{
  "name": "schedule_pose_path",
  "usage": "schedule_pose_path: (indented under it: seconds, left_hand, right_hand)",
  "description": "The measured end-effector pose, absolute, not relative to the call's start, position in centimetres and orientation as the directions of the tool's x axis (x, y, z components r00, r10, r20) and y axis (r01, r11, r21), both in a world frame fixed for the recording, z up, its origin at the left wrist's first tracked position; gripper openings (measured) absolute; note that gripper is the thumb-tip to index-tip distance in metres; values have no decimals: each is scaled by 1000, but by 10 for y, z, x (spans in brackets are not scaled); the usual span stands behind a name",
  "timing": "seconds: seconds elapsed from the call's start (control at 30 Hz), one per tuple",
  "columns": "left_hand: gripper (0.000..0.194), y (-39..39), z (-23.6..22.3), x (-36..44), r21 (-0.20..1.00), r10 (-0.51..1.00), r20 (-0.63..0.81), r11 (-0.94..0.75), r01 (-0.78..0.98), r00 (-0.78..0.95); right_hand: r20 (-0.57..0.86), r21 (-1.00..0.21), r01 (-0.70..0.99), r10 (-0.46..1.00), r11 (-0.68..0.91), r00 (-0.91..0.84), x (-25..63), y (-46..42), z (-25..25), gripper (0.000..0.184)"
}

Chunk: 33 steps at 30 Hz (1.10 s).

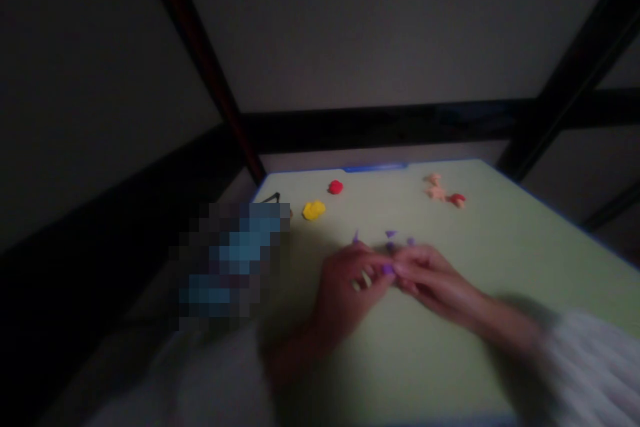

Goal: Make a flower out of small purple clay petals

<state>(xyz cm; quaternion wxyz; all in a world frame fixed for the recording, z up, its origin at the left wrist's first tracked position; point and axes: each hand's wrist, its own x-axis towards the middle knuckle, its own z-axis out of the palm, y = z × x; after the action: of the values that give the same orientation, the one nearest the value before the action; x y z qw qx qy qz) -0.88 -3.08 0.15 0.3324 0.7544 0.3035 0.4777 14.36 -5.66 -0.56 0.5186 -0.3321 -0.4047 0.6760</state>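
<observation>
My left hand and my right hand meet over the middle of the table, fingertips pinched together on a small lump of purple modelling clay. The thumb and forefinger of the left hand are curled around its left side. Fingers of the right hand press in from the right and cover part of it. Just beyond the fingers lie several small purple clay bits, among them a pointed one, a triangular one and a rounded one. Dim light and blur hide their finer shape.
The pale green table has a blue edge. Further back sit yellow clay, a red lump, peach-coloured pieces and a red-and-peach piece. A blurred-out bluish area lies left. A wall rises behind.
</observation>
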Motion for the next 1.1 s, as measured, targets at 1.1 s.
schedule_pose_path:
  seconds: [1.1]
  left_hand:
    - [11,-29,-1,-5,781,756,469,-596,185,456]
  right_hand:
    - [-102,-902,-403,983,-155,-151,148,-66,-10,13]
